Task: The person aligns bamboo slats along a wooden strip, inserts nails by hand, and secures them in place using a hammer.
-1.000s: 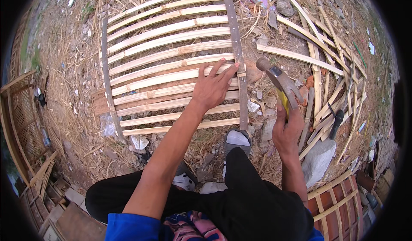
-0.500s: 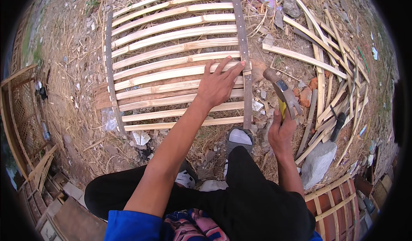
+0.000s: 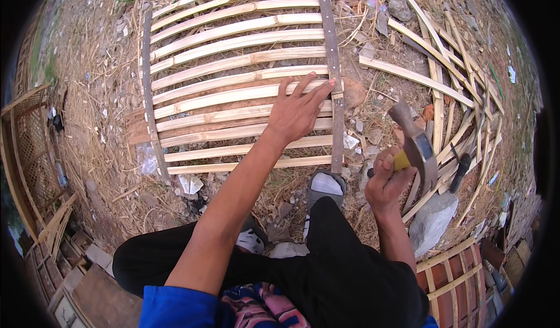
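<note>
A panel of pale bamboo slats [image 3: 233,65] lies on the ground, nailed to two dark cross strips [image 3: 333,77]. My left hand [image 3: 297,111] rests flat on the slats by the right cross strip, fingers spread, fingertips touching the strip. My right hand [image 3: 388,179] is closed around the yellow grip of a claw hammer [image 3: 415,144], held raised to the right of the panel, head pointing up and away. My foot in a grey sandal [image 3: 324,187] stands on the lower end of the right strip.
Loose bamboo slats [image 3: 443,89] lie piled to the right, with a grey stone [image 3: 431,223] and a dark-handled tool [image 3: 462,170] among them. Dry straw and rubble cover the ground. A woven lattice frame [image 3: 32,147] stands at left; a reddish slatted panel [image 3: 461,281] at lower right.
The hammer has come down and nearer to me on the right, its head tilted back. My left hand stays pressed on the slats beside the right strip.
</note>
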`<state>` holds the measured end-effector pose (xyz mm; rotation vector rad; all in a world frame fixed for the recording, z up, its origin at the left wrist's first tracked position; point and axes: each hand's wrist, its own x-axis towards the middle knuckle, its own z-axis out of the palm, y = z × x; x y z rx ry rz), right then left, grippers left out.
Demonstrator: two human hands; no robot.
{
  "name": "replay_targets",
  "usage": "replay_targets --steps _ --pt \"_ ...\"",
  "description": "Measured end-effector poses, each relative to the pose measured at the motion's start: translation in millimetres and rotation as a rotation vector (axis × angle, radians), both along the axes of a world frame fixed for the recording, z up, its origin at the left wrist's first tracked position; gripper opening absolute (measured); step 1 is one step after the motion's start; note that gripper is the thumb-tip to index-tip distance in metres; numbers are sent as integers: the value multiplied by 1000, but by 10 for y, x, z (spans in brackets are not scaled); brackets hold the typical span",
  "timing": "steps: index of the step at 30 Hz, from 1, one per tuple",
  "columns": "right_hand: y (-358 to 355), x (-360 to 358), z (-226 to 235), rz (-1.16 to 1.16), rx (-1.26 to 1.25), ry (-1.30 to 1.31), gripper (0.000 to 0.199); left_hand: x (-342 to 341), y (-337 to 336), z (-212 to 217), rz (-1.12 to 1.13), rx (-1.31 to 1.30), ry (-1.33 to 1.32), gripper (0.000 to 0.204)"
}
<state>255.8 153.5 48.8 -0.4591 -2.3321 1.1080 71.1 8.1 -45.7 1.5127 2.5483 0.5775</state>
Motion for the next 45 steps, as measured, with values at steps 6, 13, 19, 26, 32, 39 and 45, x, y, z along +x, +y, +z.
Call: replay_targets --steps 6,13,19,26,32,39,45 --pt "-109 -163 -101 -55 -93 -591 25 -24 -128 -35 14 -22 28 57" --pt "-143 48 -349 61 84 -558 31 -26 -56 -10 3 -71 0 63" --pt "-144 -183 73 -19 -48 -715 29 -50 -148 -42 9 -57 21 62" --pt "-3 -7 -320 74 160 -574 19 -16 0 -33 5 -44 -3 58" --pt "-56 68 -304 -26 126 -500 32 0 -145 6 17 -74 -15 61" --pt "-117 52 -510 46 108 -632 27 -51 -79 -2 12 -33 -9 56" --pt "-123 -30 -457 -12 12 -690 20 -35 -75 -21 8 -9 32 52"
